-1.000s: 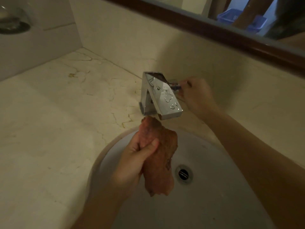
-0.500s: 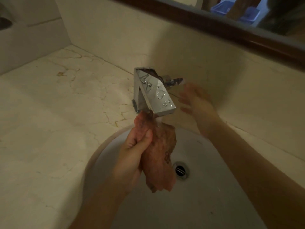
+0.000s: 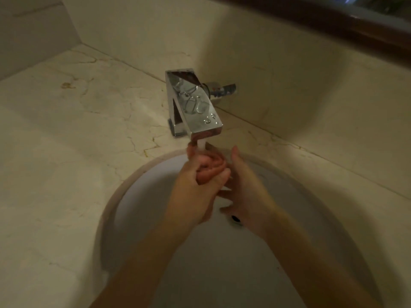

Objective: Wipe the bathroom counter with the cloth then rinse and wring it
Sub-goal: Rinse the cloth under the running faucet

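Head view | left hand (image 3: 195, 181) fisted around cloth (image 3: 209, 170) under faucet (image 3: 193, 107) stream, at basin's (image 3: 138, 196) back rim | right hand (image 3: 242, 187) open-fingered, alongside | I should knead and turn it fully under water before wringing.

We find nothing readable here: the angular chrome faucet (image 3: 193, 107) shows only water drops and reflections, and its short chrome side handle (image 3: 222, 89) bears small coloured marks too blurred for us to make out as any letters or signs.
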